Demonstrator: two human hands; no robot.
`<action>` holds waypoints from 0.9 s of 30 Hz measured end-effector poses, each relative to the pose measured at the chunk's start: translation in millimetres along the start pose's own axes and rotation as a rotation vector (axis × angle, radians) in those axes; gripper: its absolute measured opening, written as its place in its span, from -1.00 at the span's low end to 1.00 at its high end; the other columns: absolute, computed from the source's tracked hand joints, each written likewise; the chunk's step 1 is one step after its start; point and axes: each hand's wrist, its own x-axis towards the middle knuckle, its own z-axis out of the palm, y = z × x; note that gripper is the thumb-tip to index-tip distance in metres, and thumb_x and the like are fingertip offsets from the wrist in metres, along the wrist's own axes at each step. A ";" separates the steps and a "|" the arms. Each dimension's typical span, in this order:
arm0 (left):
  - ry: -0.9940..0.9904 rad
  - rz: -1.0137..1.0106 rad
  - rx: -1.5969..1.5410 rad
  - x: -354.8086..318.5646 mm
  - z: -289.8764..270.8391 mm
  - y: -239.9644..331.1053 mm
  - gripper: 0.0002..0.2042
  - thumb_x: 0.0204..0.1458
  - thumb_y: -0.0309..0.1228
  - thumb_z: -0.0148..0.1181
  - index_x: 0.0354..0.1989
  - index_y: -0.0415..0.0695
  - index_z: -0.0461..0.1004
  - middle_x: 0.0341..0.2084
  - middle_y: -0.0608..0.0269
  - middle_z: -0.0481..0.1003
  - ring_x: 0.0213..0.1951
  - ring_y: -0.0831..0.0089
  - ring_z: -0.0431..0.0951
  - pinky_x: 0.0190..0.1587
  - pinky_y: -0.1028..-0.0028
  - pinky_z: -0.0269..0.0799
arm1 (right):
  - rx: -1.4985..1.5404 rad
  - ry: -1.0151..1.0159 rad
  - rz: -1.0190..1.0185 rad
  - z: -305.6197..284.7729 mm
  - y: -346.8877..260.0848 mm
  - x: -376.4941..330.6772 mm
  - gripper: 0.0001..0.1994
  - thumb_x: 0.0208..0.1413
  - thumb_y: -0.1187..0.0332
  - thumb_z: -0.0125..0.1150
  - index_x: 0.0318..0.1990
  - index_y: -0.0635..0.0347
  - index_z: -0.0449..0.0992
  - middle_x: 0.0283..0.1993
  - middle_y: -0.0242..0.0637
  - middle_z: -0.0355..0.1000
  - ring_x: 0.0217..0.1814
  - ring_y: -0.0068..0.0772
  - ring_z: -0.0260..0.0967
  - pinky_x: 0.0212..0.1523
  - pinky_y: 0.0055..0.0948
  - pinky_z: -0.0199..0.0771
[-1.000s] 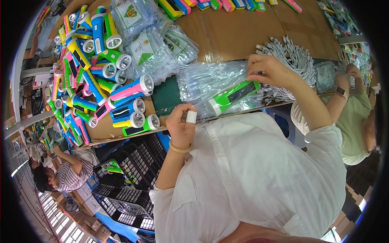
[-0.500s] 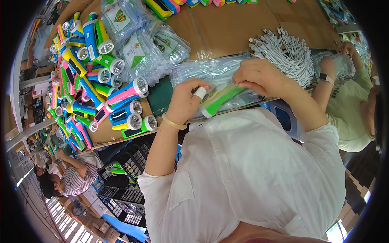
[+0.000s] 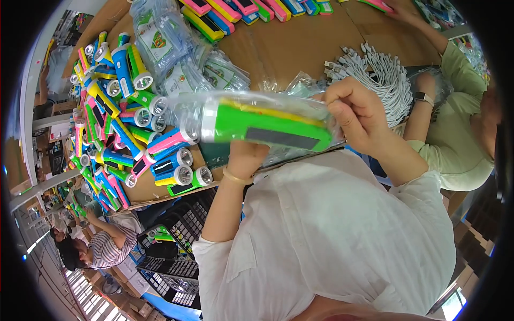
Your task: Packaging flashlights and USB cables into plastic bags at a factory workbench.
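A green and yellow flashlight [image 3: 230, 124] with a dark panel and a white head lies inside a clear plastic bag [image 3: 184, 109], raised above the table edge and tilted slightly down to the right. At its tail end, my right hand [image 3: 357, 113] is closed, pinching the bag between thumb and fingers. My left hand [image 3: 247, 159] is just under and behind the flashlight; its fingers are mostly hidden, so whether it grips the flashlight I cannot tell. Beyond the hands, more clear bags [image 3: 305, 84] lie on the table.
Many colourful flashlights [image 3: 120, 67] are heaped at the left. Printed plastic bags [image 3: 182, 75] lie beside them; white cables [image 3: 383, 80] are bundled at right. Packed flashlights [image 3: 257, 9] line the far side. A co-worker's hand [image 3: 401, 12] touches a pink one. Below the table stands a black crate [image 3: 176, 230].
The green flashlight in its bag has come up from low between my hands, and its head now points left. At the right, the co-worker's far hand has moved to the row of flashlights.
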 end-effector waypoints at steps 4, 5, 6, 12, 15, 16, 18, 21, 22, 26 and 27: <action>0.301 -0.126 -0.978 24.4 -8.1 58.1 -0.25 0.22 0.03 0.14 0.43 -0.23 0.10 0.34 -0.05 0.23 0.36 0.09 0.23 0.41 0.13 0.07 | 0.321 0.034 0.214 30.7 3.2 3.4 -0.90 0.42 0.43 -0.04 -0.07 0.27 0.34 -0.29 -0.36 0.45 -0.36 -0.67 0.52 -0.38 -0.66 0.54; 0.151 -0.061 -1.128 30.1 -15.1 53.2 -0.23 0.31 0.12 -0.07 0.49 -0.18 -0.05 0.33 0.00 0.24 0.35 0.16 0.24 0.41 0.18 0.09 | 0.403 0.033 0.231 36.7 7.1 1.8 -0.89 0.43 0.43 -0.09 -0.03 0.27 0.29 -0.07 -0.25 0.42 -0.30 -0.60 0.54 -0.31 -0.58 0.59; 0.183 -0.116 -1.117 35.5 -17.2 64.6 -0.28 0.34 0.07 -0.10 0.48 -0.19 -0.02 0.33 0.00 0.24 0.34 0.19 0.26 0.39 0.21 0.14 | 0.485 0.032 0.247 43.9 9.7 0.2 -0.87 0.44 0.44 -0.14 0.02 0.27 0.24 0.14 -0.14 0.40 -0.23 -0.53 0.55 -0.24 -0.50 0.63; 0.103 -0.260 -1.155 65.0 -41.9 94.0 -0.53 0.36 -0.27 -0.01 0.35 -0.26 0.22 -0.02 0.21 0.51 -0.05 0.52 0.54 0.01 0.48 0.48 | 0.557 0.082 0.049 71.5 16.8 -6.2 -0.89 0.35 0.48 0.05 -0.04 0.27 0.33 0.28 -0.10 0.19 -0.06 -0.63 0.44 -0.10 -0.55 0.50; 0.048 -0.249 -1.119 72.0 -52.7 102.4 -0.55 0.35 -0.28 0.01 0.31 -0.28 0.28 -0.02 0.23 0.53 -0.05 0.52 0.55 0.00 0.49 0.48 | 0.598 0.023 0.070 66.5 15.3 -10.3 -0.88 0.34 0.51 0.06 -0.04 0.28 0.34 0.34 -0.12 0.11 0.02 -0.60 0.37 0.00 -0.50 0.44; 0.028 -0.241 -1.122 75.3 -53.7 108.0 -0.55 0.35 -0.29 0.02 0.31 -0.28 0.28 -0.01 0.22 0.53 -0.04 0.52 0.55 0.00 0.49 0.48 | 0.633 0.000 0.074 64.5 15.9 -11.3 -0.88 0.33 0.54 0.04 -0.03 0.28 0.32 0.37 -0.14 0.05 0.13 -0.55 0.31 0.11 -0.44 0.40; 0.002 -0.232 -1.123 78.9 -52.9 112.1 -0.55 0.34 -0.29 0.03 0.31 -0.28 0.29 0.00 0.21 0.53 -0.04 0.53 0.55 0.00 0.49 0.48 | 0.615 0.018 0.069 60.4 13.8 -11.9 -0.88 0.33 0.54 0.04 -0.03 0.28 0.33 0.37 -0.14 0.05 0.14 -0.55 0.31 0.11 -0.44 0.41; 0.018 -0.240 -1.097 81.0 -47.3 119.1 -0.53 0.33 -0.32 0.04 0.33 -0.30 0.27 0.02 0.21 0.52 -0.02 0.53 0.53 0.01 0.50 0.47 | 0.618 0.041 0.054 54.5 18.5 -12.0 -0.87 0.33 0.53 0.04 -0.03 0.27 0.33 0.36 -0.14 0.05 0.14 -0.55 0.31 0.11 -0.43 0.41; 0.104 -0.241 -0.977 82.1 -42.4 127.9 -0.52 0.32 -0.24 0.03 0.30 -0.30 0.30 -0.01 0.23 0.50 -0.04 0.52 0.51 0.01 0.48 0.44 | 0.639 0.045 0.042 52.8 21.3 -12.0 -0.87 0.33 0.52 0.04 -0.02 0.26 0.33 0.36 -0.14 0.05 0.14 -0.56 0.30 0.12 -0.43 0.41; 0.036 -0.178 -0.881 89.2 -50.2 125.2 -0.51 0.30 -0.37 0.07 0.34 -0.34 0.27 0.07 0.19 0.51 0.01 0.53 0.51 0.05 0.51 0.43 | 0.620 0.081 0.039 45.5 26.2 -14.4 -0.85 0.33 0.44 0.13 -0.05 0.29 0.38 0.29 -0.11 0.15 -0.03 -0.60 0.38 -0.01 -0.51 0.47; -0.009 -0.212 -0.902 93.8 -54.7 129.0 -0.52 0.28 -0.38 0.11 0.32 -0.35 0.31 0.04 0.18 0.53 -0.01 0.51 0.53 0.05 0.50 0.43 | 0.563 0.043 0.051 41.6 23.7 -12.7 -0.85 0.32 0.44 0.15 -0.05 0.29 0.40 0.28 -0.13 0.17 -0.01 -0.53 0.39 0.03 -0.49 0.48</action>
